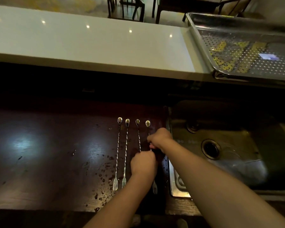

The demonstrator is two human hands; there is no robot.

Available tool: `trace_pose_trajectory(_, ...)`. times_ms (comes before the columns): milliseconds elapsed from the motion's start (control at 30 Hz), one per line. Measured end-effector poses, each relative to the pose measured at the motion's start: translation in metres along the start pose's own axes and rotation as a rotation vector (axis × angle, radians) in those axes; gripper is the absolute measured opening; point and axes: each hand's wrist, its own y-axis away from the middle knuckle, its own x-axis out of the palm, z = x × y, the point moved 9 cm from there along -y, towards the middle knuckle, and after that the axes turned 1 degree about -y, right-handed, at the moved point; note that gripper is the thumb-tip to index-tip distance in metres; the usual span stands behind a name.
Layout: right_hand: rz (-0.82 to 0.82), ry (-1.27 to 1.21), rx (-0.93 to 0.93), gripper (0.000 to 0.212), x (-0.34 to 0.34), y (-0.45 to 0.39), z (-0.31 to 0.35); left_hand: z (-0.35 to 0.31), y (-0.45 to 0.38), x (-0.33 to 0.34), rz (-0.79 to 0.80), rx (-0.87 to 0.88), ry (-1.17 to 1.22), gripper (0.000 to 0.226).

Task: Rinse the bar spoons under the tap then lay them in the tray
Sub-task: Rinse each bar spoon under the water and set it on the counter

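Several long twisted bar spoons with fork ends lie side by side on the dark wooden counter (48, 162), bowls pointing away from me. The leftmost spoon (118, 153) and its neighbour (125, 152) lie untouched. My left hand (144, 162) is closed over the stem of the third spoon (138, 134). My right hand (159, 139) is closed over the stem of the rightmost spoon (148, 123), whose fork end (154, 188) shows below my left wrist. The perforated metal tray (202, 46) rests on the white bar top at the upper right. No tap is visible.
A steel sink (237, 145) with a round drain (211, 148) sits right of the spoons. Water droplets speckle the counter around the forks. The raised white bar top (89, 46) runs across the back, with dark chairs (127, 9) beyond it.
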Motion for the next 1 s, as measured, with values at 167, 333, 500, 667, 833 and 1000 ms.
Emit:
trace_pose_trajectory(167,0.028,-0.091,-0.014,0.018,-0.004,0.003,-0.003,-0.002,0.002,-0.002,-0.003,0.008,0.021,0.025)
trace_pose_trajectory(333,0.027,-0.205,-0.035,0.012,-0.024,0.007,-0.009,-0.019,0.006,-0.016,-0.084,0.063,0.013,0.025)
trace_pose_trajectory(500,-0.048,-0.353,-0.037,0.013,-0.069,0.014,-0.026,-0.052,0.011,-0.028,-0.165,0.076,-0.054,0.028)
trace_pose_trajectory(667,-0.103,-0.536,0.029,0.007,-0.128,0.015,-0.074,-0.110,0.014,-0.018,-0.167,0.121,-0.091,0.022)
trace_pose_trajectory(833,-0.145,-0.613,0.100,0.013,-0.188,0.013,-0.134,-0.186,0.019,0.011,-0.114,0.184,-0.193,0.018)
trace_pose_trajectory(1000,-0.143,-0.812,0.161,0.018,-0.229,0.007,-0.188,-0.241,0.024,0.029,-0.117,0.159,-0.284,0.019)
